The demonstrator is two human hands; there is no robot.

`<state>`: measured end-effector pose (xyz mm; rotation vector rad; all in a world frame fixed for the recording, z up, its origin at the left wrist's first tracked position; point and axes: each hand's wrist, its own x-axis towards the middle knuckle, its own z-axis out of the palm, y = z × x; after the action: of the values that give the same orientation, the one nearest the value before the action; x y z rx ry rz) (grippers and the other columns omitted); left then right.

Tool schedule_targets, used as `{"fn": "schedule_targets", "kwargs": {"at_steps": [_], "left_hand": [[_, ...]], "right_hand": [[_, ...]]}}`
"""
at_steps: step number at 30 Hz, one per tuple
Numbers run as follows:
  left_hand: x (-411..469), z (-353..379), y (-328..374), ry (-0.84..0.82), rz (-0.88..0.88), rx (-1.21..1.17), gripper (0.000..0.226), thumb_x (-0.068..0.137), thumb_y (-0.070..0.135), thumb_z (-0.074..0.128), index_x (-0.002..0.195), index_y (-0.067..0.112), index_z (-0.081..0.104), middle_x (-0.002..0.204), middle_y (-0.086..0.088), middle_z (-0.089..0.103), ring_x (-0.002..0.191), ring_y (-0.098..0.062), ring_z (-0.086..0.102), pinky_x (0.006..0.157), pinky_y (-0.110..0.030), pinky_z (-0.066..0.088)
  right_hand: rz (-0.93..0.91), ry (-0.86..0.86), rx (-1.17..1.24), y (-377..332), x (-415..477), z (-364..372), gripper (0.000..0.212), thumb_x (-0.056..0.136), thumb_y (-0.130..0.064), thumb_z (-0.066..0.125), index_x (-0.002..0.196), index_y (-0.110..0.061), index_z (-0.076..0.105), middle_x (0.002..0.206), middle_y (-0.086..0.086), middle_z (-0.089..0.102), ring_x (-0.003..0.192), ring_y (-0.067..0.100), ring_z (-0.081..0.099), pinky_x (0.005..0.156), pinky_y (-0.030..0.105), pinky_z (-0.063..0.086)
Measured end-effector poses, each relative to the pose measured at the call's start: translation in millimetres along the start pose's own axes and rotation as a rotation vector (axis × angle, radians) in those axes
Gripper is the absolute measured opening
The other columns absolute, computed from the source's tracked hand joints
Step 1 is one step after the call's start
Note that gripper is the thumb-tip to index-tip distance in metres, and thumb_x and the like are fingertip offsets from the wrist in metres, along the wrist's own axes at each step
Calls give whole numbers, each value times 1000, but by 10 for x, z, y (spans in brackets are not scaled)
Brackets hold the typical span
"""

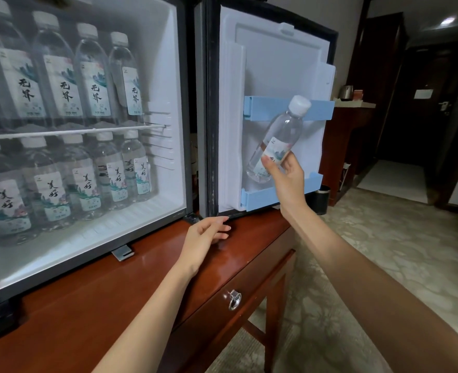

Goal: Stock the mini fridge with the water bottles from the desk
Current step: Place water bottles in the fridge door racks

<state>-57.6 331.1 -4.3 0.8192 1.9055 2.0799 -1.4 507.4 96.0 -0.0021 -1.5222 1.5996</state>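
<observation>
The mini fridge stands open on a wooden desk. Several labelled water bottles line its upper wire shelf, and several more stand on its floor. My right hand grips one clear water bottle by its label, tilted, its base just above the lower blue rack of the open fridge door. My left hand hovers over the desk near the fridge's bottom hinge, fingers loosely apart, holding nothing.
An upper blue door rail crosses behind the bottle's cap. The desk has a drawer with a metal ring pull. A dark bin stands on the carpet behind the door. A side counter with a kettle lies further right.
</observation>
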Motion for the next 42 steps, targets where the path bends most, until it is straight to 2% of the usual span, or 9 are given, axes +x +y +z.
{"fn": "schedule_targets", "kwargs": {"at_steps": [4, 6, 9, 12, 18, 25, 29, 36, 42], "left_hand": [[1, 12, -30, -28, 44, 103, 32, 95, 27, 58, 126, 36, 58, 127, 7, 63, 109, -7, 63, 99, -23, 45], [-5, 32, -59, -53, 168, 322, 52, 93, 28, 61, 138, 48, 42, 147, 21, 39, 131, 6, 39, 110, -18, 26], [-36, 82, -87, -182, 342, 651, 72, 92, 33, 58, 144, 58, 15, 154, 35, 9, 139, 17, 8, 102, -1, 9], [-41, 96, -103, -257, 394, 796, 80, 92, 36, 56, 148, 53, 1, 153, 37, 0, 139, 18, 0, 99, 6, 3], [-62, 115, -98, -267, 395, 849, 84, 92, 38, 56, 149, 48, -5, 154, 35, -6, 137, 20, -5, 99, 6, 3], [-75, 119, -86, -268, 406, 864, 84, 91, 38, 54, 149, 48, -6, 152, 37, -11, 138, 19, -6, 98, 6, 2], [-68, 112, -97, -275, 401, 862, 85, 92, 37, 54, 149, 47, -7, 152, 36, -12, 136, 21, -8, 96, 9, 1], [-79, 115, -96, -264, 392, 855, 85, 92, 34, 55, 149, 49, -6, 154, 35, -9, 139, 16, -4, 101, 0, 8], [-93, 116, -97, -255, 380, 852, 85, 91, 32, 55, 147, 52, -5, 153, 36, -7, 142, 9, 4, 109, -14, 17]], "right_hand": [[63, -60, -67, 172, 29, -55, 33, 88, -11, 69, 119, -13, 59, 111, -5, 67, 104, 4, 63, 87, 18, 51], [83, -59, -75, 234, 40, -62, 28, 89, -11, 68, 115, -13, 58, 107, -6, 68, 97, -1, 66, 81, 15, 51], [103, -29, -85, 299, 40, -114, 28, 92, -13, 65, 118, -7, 58, 109, 1, 69, 95, 1, 67, 81, 15, 52], [84, -91, -146, 291, 70, -173, 27, 92, -11, 64, 118, -10, 57, 109, -2, 67, 93, -3, 65, 79, 12, 51], [101, -147, -306, 249, 198, -211, 27, 90, -23, 68, 113, -14, 59, 109, -2, 68, 103, 11, 65, 99, 34, 50], [-69, -215, -942, 390, 147, -132, 53, 87, -55, 60, 119, -13, 56, 116, 3, 67, 104, 22, 62, 80, 32, 45], [9, -235, -966, 314, 209, -89, 56, 86, -61, 59, 120, -17, 58, 115, 1, 68, 104, 22, 62, 78, 30, 45], [96, -305, -833, 306, 175, -75, 57, 89, -52, 61, 130, -14, 52, 128, 3, 63, 117, 22, 59, 100, 40, 46], [92, -272, -801, 367, 165, -33, 60, 94, -45, 56, 136, -6, 37, 137, 7, 57, 130, 24, 49, 121, 43, 8]]}}
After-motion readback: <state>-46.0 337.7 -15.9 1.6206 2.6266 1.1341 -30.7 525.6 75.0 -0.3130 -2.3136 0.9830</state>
